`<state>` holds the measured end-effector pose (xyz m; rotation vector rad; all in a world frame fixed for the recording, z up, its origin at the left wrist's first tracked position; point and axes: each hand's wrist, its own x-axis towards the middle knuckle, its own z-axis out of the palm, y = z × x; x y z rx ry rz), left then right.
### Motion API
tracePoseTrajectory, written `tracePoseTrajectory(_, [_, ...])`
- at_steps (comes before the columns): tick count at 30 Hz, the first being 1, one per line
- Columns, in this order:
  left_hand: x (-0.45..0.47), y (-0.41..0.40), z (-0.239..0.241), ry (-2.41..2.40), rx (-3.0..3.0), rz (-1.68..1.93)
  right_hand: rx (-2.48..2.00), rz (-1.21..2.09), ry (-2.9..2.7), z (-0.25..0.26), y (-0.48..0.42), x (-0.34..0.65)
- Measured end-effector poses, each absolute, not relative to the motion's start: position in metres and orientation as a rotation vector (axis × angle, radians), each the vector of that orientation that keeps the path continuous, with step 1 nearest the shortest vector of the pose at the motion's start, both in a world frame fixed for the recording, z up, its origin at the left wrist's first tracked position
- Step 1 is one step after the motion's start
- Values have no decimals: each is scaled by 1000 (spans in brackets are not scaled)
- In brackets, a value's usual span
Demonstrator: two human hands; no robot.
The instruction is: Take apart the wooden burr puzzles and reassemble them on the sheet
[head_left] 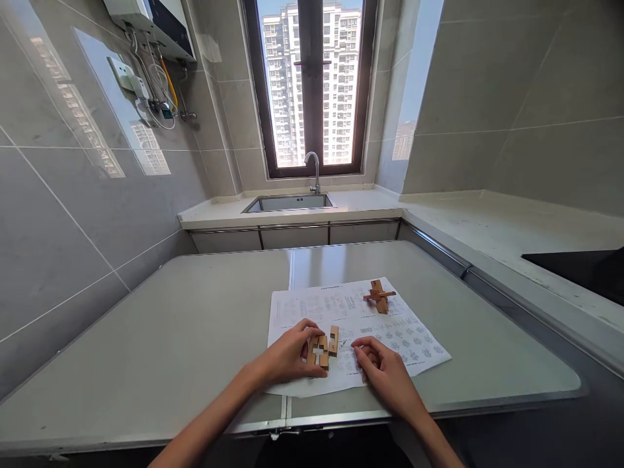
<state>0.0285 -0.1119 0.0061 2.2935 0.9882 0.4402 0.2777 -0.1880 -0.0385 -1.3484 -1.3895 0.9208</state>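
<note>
My left hand (295, 351) is closed around notched wooden puzzle pieces (312, 359), thumb at the near end and fingertips at the far end. These pieces lie side by side on a printed sheet (297, 305). Just right of them is another notched wooden piece (333, 341), separate from the hand. My right hand (383, 370) rests on the sheet with its fingers curled inward. Whatever may be inside those fingers is hidden. Towards the sheet's far right corner sits a cluster of crossed wooden puzzle pieces (379, 296), fitted together.
The sheet lies on a pale folding table (195, 325) with a seam across it. Beyond stand a counter (361, 198), a sink (287, 203) and a faucet (316, 172) below a window. A black cooktop (580, 266) is on the right counter.
</note>
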Motion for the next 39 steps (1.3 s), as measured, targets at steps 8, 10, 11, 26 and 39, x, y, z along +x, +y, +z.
tracePoseTrajectory(8, [15,-118,1,985,2215,593,-1340,721,-1601,-34,-180,266])
tracePoseTrajectory(10, [11,-120,0,985,2207,630,-1341,707,-1695,-33,-174,263])
tracePoseTrajectory(11, [10,-122,0,985,2197,656,-1357,695,-1744,-33,-170,261])
tracePoseTrajectory(26, [24,-151,-13,1076,1931,964,-1082,1054,-1298,-39,-181,245])
tracePoseTrajectory(39, [28,-174,-12,1179,1903,1012,-974,1127,-1300,-33,-186,224])
